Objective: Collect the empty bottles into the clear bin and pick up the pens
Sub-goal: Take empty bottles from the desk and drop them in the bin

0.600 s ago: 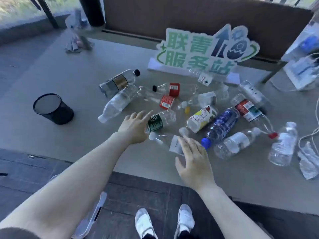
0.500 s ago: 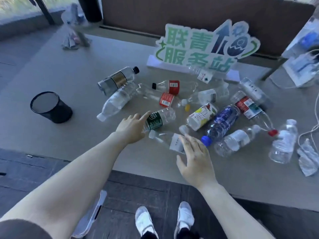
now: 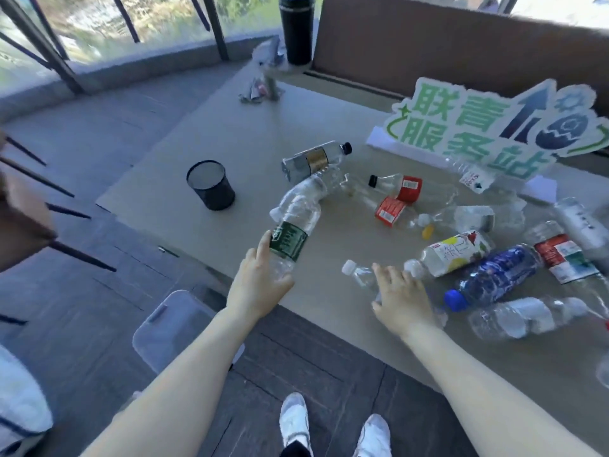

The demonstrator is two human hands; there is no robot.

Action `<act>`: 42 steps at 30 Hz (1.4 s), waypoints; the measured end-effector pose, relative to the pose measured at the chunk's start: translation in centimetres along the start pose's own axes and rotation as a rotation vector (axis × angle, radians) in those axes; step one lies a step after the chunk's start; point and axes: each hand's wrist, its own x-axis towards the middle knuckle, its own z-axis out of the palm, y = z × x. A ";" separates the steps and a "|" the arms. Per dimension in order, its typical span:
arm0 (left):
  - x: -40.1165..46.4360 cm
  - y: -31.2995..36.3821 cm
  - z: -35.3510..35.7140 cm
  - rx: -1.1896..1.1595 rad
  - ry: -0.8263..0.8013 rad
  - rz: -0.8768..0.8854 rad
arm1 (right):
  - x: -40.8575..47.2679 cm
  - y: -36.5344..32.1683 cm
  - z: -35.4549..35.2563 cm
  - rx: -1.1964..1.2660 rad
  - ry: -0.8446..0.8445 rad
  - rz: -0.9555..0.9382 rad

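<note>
- The left hand (image 3: 260,285) wraps the green-label bottle (image 3: 291,235) near its base, lifting it off the desk (image 3: 230,153), probably bound for the clear bin (image 3: 171,328) on the floor below.
- The right hand (image 3: 400,295) presses down, fingers closing over a clear bottle (image 3: 361,277) lying by the desk's near edge.
- Other bottles lie scattered nearby; no pens are visible.

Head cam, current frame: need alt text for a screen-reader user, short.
A person's left hand lifts a clear bottle with a green label off a grey table, while the right hand presses on a white-capped bottle lying among a dozen or so scattered empty bottles. A black mesh cup stands to the left; a clear bin sits on the floor below.
</note>
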 end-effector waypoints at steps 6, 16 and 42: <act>-5.6 -3.7 -1.2 -0.172 0.128 -0.195 | -1.3 -4.7 -0.8 0.182 0.061 -0.159; -15.8 -16.0 -4.8 -0.434 0.381 -0.655 | -3.0 -23.2 -2.5 0.468 -0.069 -0.512; -10.6 -40.7 -5.1 -0.439 0.072 -0.909 | 9.3 -50.4 13.3 0.309 -0.466 -0.293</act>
